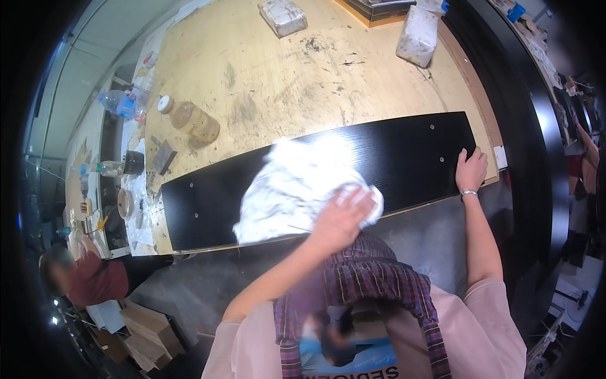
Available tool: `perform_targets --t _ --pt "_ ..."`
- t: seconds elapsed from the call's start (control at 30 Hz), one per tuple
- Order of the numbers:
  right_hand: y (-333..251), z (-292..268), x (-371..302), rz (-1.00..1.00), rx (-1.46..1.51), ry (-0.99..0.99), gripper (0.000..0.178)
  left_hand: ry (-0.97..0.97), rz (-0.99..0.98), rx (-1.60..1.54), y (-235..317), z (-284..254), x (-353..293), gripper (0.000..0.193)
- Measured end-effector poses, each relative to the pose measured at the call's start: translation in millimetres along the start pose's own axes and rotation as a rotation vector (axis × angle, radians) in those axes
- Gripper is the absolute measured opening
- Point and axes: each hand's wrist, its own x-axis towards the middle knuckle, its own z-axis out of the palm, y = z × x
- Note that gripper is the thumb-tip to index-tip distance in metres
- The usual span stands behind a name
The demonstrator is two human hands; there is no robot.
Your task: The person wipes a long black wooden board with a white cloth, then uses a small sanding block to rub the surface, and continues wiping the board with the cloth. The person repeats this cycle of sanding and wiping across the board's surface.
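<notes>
With the middle of the black panel (pixel 404 164) as the clock's centre, this panel lies flat along the near edge of the desk (pixel 252 82), probably so that both hands can reach it easily. The left hand (pixel 344 218), at 5 o'clock, rests on a bunched white cloth (pixel 284 189); its fingers are blurred, so one cannot tell if they pinch the fabric or only press it. The right hand (pixel 471 172) lies at 3 o'clock on the panel's end, its fingers rather close together, seemingly to steady it; how firmly they grip cannot be told.

The cloth hides the panel's middle. A bottle of yellowish liquid (pixel 189 121) stands at 10 o'clock, near the far edge, and a small dark block (pixel 165 158) at 9 o'clock; both limit the space there. One white wrapped block (pixel 418 36) sits well apart at 1 o'clock.
</notes>
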Motion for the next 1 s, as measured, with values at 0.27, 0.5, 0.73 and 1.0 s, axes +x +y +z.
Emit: perform_targets --t 0.27,0.5,0.73,1.0 --pt "8 2 1 -0.021 0.018 0.046 0.051 0.369 -0.622 0.356 -116 -71 -208 0.054" --pt "-10 10 -3 -0.195 -0.004 0.196 0.049 0.948 -1.246 0.303 -127 -157 -295 0.031" --pt "-248 -41 -81 -0.788 0.640 -0.173 0.048 0.041 -0.402 0.076 -40 -50 -72 0.066" --pt "-360 -39 -133 -1.084 0.737 -0.124 0.019 0.171 -0.856 0.298 -188 -113 -138 0.066"
